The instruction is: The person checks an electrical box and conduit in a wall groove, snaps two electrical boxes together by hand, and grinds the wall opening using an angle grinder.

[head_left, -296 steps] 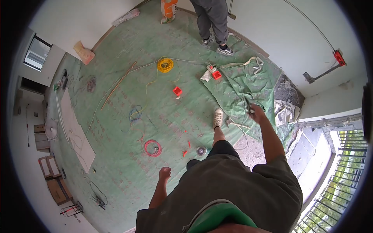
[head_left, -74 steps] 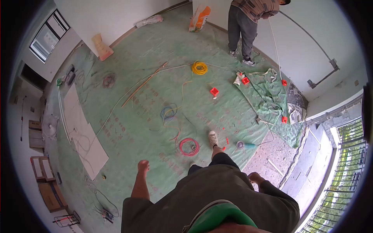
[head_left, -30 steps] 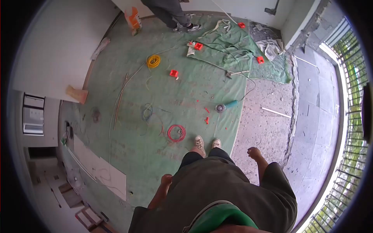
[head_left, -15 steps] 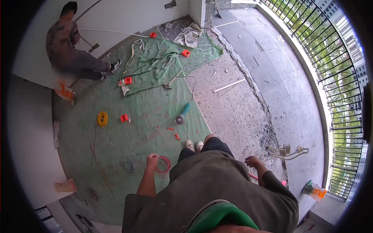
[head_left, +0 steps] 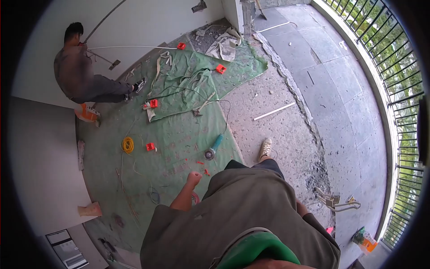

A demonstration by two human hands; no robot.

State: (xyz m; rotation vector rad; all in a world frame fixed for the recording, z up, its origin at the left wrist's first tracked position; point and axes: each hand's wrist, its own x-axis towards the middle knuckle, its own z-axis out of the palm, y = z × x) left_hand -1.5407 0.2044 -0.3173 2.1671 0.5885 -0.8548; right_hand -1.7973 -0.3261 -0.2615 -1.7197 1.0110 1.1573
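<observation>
My left hand (head_left: 194, 178) hangs over the green floor sheet (head_left: 174, 161), its fingers curled closed and nothing visible in them. Beyond it lies a teal angle grinder (head_left: 217, 143) with its cable running to the back. Small red-orange pieces (head_left: 206, 172) are on the sheet between hand and grinder. Part of a red coil (head_left: 195, 198) shows beside my left forearm. On my right side only a bit of forearm (head_left: 302, 208) shows; the shirt hides the hand. My shoe (head_left: 266, 148) is on the bare concrete.
A co-worker (head_left: 78, 74) leans at the back-left wall. Red boxes (head_left: 150, 146), a yellow coil (head_left: 128, 145) and a crumpled green sheet (head_left: 188, 80) lie about. A white strip (head_left: 274, 111) is on the concrete. Metal frames (head_left: 336, 201) lie at right, near the railing (head_left: 403, 121).
My view has turned right, bringing the railing side and metal frames in. One foot has stepped onto the concrete. My right hand has gone behind the shirt. The hammer seen earlier in my right hand is gone.
</observation>
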